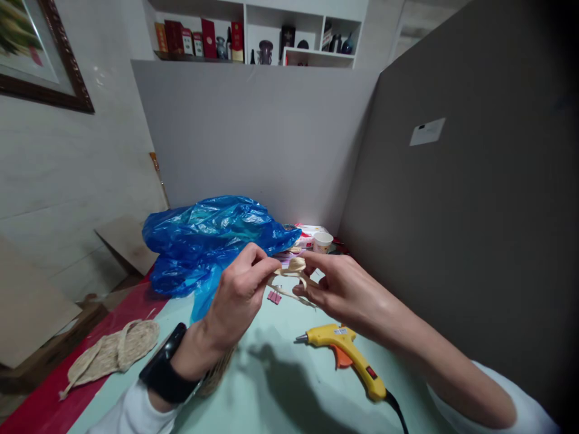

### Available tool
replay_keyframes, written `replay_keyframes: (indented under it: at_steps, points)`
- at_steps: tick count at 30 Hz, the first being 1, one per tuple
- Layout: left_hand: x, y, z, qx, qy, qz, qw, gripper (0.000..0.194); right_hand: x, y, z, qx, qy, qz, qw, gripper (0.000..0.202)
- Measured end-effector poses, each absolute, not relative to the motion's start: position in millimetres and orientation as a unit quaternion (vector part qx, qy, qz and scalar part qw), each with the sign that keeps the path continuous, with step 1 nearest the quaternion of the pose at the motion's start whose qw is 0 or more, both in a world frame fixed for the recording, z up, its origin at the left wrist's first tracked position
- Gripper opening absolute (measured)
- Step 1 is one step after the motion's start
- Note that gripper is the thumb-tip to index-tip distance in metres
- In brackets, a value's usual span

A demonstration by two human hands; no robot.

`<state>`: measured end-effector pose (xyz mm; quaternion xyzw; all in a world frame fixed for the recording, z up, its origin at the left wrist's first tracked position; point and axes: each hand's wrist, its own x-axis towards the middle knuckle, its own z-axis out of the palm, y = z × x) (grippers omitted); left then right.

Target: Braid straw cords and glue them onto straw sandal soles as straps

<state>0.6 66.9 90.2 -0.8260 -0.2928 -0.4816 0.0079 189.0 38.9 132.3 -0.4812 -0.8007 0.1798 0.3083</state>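
Over the table, my left hand (242,286) pinches one end of a pale, flat, straw-like strip (297,265) between thumb and fingers. My right hand (339,283) grips the same strip from the other side, where it curls into a small loop and a thin tail hangs below. Just beneath the strip, a pink binder clip (274,297) lies on the table. A yellow hot glue gun (346,346) with an orange trigger rests below my right forearm, its nozzle pointing left. Part of a woven straw piece (218,375) shows behind my left wrist, mostly hidden.
A crumpled blue plastic bag (212,232) covers the back left of the pale green tabletop (271,386). A woven straw slipper (115,352) lies on the red left edge. A white cup (322,242) stands at the back. Grey panels (262,132) rise behind and right.
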Motion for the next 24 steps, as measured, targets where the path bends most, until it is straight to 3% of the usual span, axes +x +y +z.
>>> replay_keyframes:
  at_steps: [3, 6, 10, 16, 19, 24]
  points:
    - [-1, 63, 93, -0.829, -0.282, -0.478, 0.071, 0.024, 186, 33, 141, -0.498, -0.825, 0.057, 0.259, 0.014]
    - [-1, 59, 94, -0.822, -0.284, -0.486, 0.084, 0.025, 184, 31, 145, -0.501, -0.825, 0.015, 0.260, 0.020]
    - [0, 59, 95, -0.815, -0.283, -0.503, 0.051, 0.024, 184, 30, 147, -0.500, -0.822, -0.029, 0.270, 0.018]
    - [-3, 61, 99, -0.791, -0.284, -0.539, -0.051, 0.021, 178, 23, 162, -0.539, -0.814, -0.160, 0.142, 0.022]
    - [-5, 63, 102, -0.769, -0.307, -0.536, -0.166, 0.017, 177, 23, 163, -0.546, -0.813, -0.127, 0.154, 0.019]
    - [-2, 64, 107, -0.687, -0.280, -0.498, -0.449, 0.009, 176, 32, 143, -0.472, -0.830, 0.111, 0.275, 0.016]
